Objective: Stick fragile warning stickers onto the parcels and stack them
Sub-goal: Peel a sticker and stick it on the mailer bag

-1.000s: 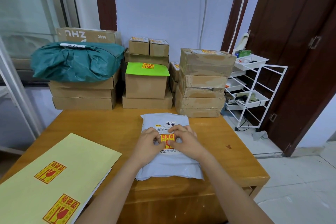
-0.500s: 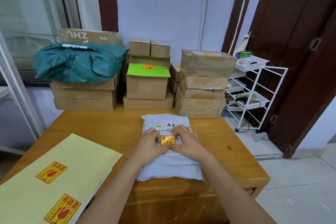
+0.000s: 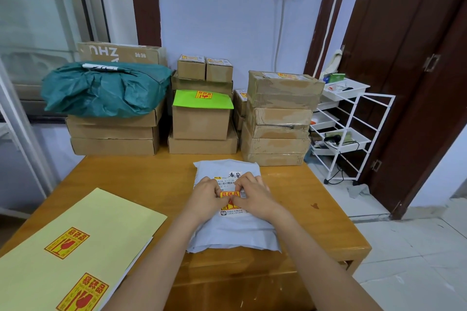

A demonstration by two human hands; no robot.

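Both grips press on one fragile sticker [image 3: 229, 194]: left hand [image 3: 205, 197] and right hand [image 3: 252, 197], fingers bent, thumbs meeting on it. We count one grey mailer parcel [image 3: 235, 230] under them, mid-bench, long axis running from near edge to far. Two spare stickers sit on the yellow backing sheet [image 3: 106, 212], near-left corner. Three carton stacks [image 3: 275, 118] line the far edge of the bench [image 3: 141, 174].

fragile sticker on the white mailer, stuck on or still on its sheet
On the mailer: the sticker lies on the white mailer, both hands' fingers pressing it.
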